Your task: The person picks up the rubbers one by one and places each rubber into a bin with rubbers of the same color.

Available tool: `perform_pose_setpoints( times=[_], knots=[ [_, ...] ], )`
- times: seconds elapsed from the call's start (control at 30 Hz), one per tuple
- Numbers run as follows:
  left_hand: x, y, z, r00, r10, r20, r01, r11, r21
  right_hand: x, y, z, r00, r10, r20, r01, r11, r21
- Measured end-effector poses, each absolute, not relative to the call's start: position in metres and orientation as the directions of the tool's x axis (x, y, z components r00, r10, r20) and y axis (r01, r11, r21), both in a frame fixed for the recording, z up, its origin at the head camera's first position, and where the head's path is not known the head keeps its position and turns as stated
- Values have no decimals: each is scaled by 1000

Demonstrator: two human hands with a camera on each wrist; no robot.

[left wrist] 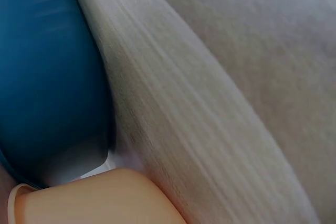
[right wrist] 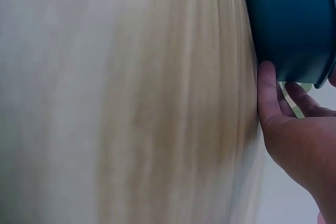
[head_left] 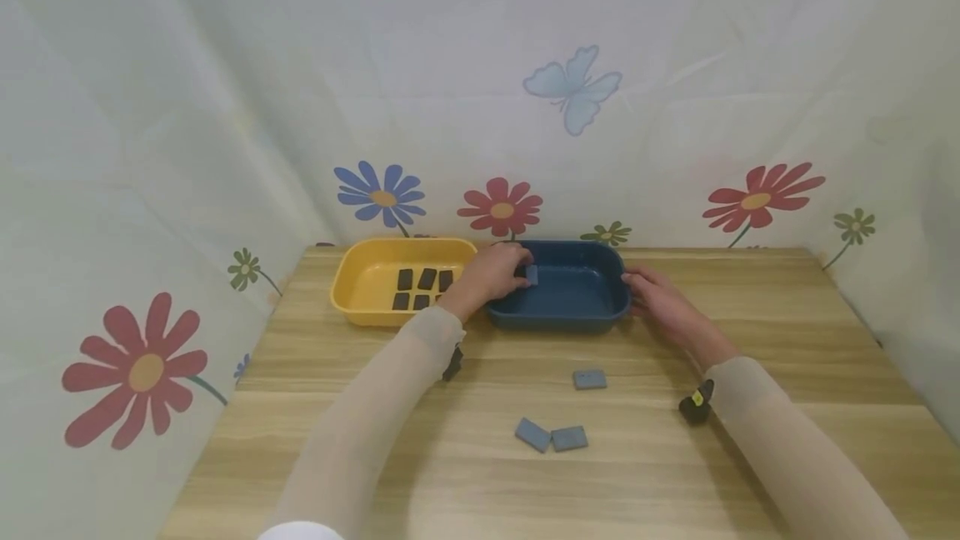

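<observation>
In the head view my left hand (head_left: 491, 273) reaches over the left end of a blue plastic tray (head_left: 558, 325). Between its thumb and fingers it pinches a small grey-blue rectangular tile (head_left: 532, 275) inside that tray. My right hand (head_left: 667, 302) holds the tray's right end, thumb near the rim. The right wrist view shows that hand's fingers (right wrist: 269, 90) against the outer wall of the blue tray (right wrist: 294, 30), low by the table. Three similar tiles lie in front: a single tile (head_left: 590, 379), a slanted tile (head_left: 533, 434) and its neighbour tile (head_left: 569, 438).
Left of the blue tray stands a yellow tray (head_left: 360, 319) with several dark tiles (head_left: 427, 278) in rows, partly hidden by my left arm. Both stand at the back of the wooden table (head_left: 480, 490), near a flowered curtain (head_left: 660, 182). The left wrist view shows both trays' outer walls.
</observation>
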State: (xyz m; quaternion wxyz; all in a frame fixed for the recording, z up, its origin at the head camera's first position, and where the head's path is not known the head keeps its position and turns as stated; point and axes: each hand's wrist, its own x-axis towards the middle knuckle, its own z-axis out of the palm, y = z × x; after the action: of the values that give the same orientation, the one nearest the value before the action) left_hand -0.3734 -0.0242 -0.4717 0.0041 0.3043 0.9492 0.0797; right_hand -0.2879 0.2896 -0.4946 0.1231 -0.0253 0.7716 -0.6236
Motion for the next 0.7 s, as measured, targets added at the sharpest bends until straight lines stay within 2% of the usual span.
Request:
perform_pose_setpoints(
  times=[0.3,0.7],
  knots=[
    [-376,-21,-474,-818,575,13,574,814,93,-288,291,-494,-967,-209,-149,107,201,-974],
    [-374,-22,-474,-821,571,-4,567,816,111,-286,289,-493,-963,-212,-166,124,198,-972]
  ],
)
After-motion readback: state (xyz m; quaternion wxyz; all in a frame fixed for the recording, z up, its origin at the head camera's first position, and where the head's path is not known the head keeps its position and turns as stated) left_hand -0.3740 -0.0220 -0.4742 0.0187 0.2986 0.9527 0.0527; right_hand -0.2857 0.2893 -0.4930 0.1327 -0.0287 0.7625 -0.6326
